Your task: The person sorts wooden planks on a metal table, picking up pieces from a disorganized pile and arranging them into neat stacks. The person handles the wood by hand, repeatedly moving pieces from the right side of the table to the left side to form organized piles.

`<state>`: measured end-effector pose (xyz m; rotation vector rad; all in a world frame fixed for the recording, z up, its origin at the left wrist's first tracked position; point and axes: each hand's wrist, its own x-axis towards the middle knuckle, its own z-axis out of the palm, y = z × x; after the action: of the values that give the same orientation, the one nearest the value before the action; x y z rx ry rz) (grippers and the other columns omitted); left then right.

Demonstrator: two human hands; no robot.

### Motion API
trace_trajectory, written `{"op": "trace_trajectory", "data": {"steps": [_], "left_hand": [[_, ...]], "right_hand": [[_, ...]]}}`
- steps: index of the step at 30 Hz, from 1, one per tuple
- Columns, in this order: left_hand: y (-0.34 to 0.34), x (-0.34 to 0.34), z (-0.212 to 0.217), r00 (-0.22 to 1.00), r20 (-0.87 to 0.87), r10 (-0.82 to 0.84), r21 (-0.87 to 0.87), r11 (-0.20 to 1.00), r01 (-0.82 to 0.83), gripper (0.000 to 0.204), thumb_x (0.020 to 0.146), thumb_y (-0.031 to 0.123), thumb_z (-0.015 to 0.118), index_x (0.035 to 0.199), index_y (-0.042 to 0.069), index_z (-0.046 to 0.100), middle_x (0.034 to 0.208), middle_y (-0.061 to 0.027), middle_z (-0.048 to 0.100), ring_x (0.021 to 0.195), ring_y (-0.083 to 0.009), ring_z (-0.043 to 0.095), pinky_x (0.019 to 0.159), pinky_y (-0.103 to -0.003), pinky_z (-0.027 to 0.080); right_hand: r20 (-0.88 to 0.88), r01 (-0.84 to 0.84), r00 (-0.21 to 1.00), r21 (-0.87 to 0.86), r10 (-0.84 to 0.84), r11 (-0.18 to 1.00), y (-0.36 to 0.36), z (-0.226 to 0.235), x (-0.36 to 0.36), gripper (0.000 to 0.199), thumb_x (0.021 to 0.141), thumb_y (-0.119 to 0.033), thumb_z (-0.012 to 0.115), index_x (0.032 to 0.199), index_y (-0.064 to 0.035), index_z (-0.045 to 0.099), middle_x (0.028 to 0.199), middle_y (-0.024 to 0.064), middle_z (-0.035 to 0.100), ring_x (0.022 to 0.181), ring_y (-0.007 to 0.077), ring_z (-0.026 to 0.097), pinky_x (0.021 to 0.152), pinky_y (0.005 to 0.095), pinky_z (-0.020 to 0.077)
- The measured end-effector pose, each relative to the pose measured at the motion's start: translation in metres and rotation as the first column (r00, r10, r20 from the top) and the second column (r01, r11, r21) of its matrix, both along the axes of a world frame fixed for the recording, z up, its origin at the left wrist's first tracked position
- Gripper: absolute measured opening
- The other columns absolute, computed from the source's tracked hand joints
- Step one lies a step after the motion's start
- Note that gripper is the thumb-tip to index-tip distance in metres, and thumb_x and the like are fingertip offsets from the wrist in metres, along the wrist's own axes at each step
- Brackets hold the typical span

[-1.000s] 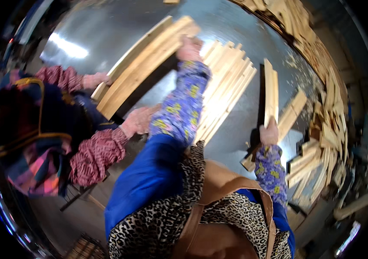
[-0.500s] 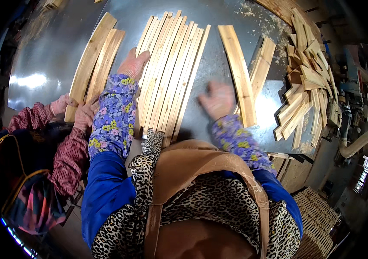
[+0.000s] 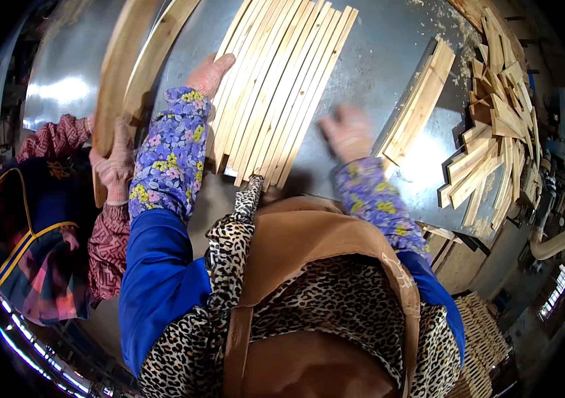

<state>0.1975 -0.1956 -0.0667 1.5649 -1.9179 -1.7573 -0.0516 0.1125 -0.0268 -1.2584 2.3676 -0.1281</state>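
Observation:
Several long, narrow pale wooden slats (image 3: 276, 86) lie side by side in a row on the metal tabletop in front of me. My left hand (image 3: 209, 74) rests against the row's left edge, its fingers stretched toward the slats without wrapping round one. To the right of the row, my right hand (image 3: 349, 132) hovers over bare metal, blurred at the fingertips. Its fingers are apart and it holds nothing. Close to that hand, on its right, wider wooden planks (image 3: 418, 103) lie together at a slant.
A loose heap of short wood pieces (image 3: 488, 146) covers the table's right side, with sawdust (image 3: 451, 23) behind it. At left, a co-worker's gloved hand (image 3: 115, 162) grips long planks (image 3: 118, 73). A pale ridged hose (image 3: 554, 244) hangs beyond the right edge.
The single plank right of the slats no longer lies apart there. My right hand stays empty. The co-worker's planks have shifted upward in view. The whole view has also shifted and tilted.

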Motion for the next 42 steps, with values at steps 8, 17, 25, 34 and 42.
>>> {"op": "trace_trajectory", "data": {"steps": [8, 17, 25, 34, 42], "left_hand": [[0.001, -0.01, -0.006, 0.989, -0.039, 0.142, 0.109, 0.985, -0.137, 0.095, 0.1, 0.049, 0.072, 0.168, -0.006, 0.036, 0.169, -0.0303, 0.043, 0.158, -0.0404, 0.042, 0.13, -0.048, 0.033], [0.022, -0.022, 0.065, 0.988, 0.027, 0.152, 0.079, 0.985, -0.153, 0.089, 0.1, 0.045, 0.074, 0.167, -0.002, 0.039, 0.166, -0.0275, 0.049, 0.153, -0.0426, 0.047, 0.127, -0.051, 0.036], [0.011, -0.023, 0.047, 0.991, -0.129, -0.025, 0.158, 0.986, 0.045, 0.094, 0.094, 0.034, 0.08, 0.168, -0.005, 0.037, 0.163, -0.0283, 0.053, 0.15, -0.0368, 0.052, 0.128, -0.044, 0.038], [0.016, 0.009, 0.013, 0.892, -0.444, -0.08, 0.061, 0.991, 0.12, 0.085, 0.083, 0.013, 0.07, 0.163, -0.004, 0.045, 0.147, -0.0252, 0.066, 0.138, -0.0361, 0.062, 0.121, -0.043, 0.044], [0.008, -0.012, 0.182, 0.714, -0.693, -0.096, -0.243, 0.964, -0.106, 0.093, 0.087, 0.014, 0.083, 0.168, 0.004, 0.038, 0.157, -0.0185, 0.057, 0.139, -0.0306, 0.059, 0.123, -0.044, 0.042]], "right_hand": [[-0.209, 0.716, 0.684, 0.013, -0.699, 0.698, 0.07, -0.019, -0.123, 0.104, 0.077, -0.042, 0.09, 0.159, -0.0016, 0.039, 0.144, 0.0308, 0.059, 0.124, 0.0476, 0.066, 0.108, 0.0518, 0.0569], [0.615, 0.464, 0.761, -0.294, -0.206, 0.836, 0.025, -0.038, 0.082, 0.076, 0.103, -0.036, 0.073, 0.162, 0.0031, 0.046, 0.151, 0.0264, 0.064, 0.14, 0.0373, 0.061, 0.118, 0.0439, 0.0472], [0.468, 0.467, 0.826, -0.254, -0.314, 0.847, -0.042, -0.042, 0.006, 0.071, 0.102, -0.049, 0.07, 0.143, 0.0084, 0.061, 0.138, 0.0336, 0.069, 0.131, 0.0473, 0.066, 0.112, 0.0506, 0.05], [0.995, 0.923, 0.06, -0.025, -0.079, 0.384, -0.057, 0.01, 0.055, 0.066, 0.102, -0.007, 0.064, 0.163, 0.0047, 0.042, 0.152, 0.024, 0.061, 0.134, 0.0366, 0.064, 0.118, 0.0449, 0.0504], [0.813, 0.803, 0.421, -0.54, 0.402, 0.251, -0.093, 0.119, 0.011, 0.078, 0.096, -0.005, 0.08, 0.163, -0.0033, 0.04, 0.148, 0.0169, 0.064, 0.133, 0.0306, 0.065, 0.117, 0.0458, 0.0533]]}}
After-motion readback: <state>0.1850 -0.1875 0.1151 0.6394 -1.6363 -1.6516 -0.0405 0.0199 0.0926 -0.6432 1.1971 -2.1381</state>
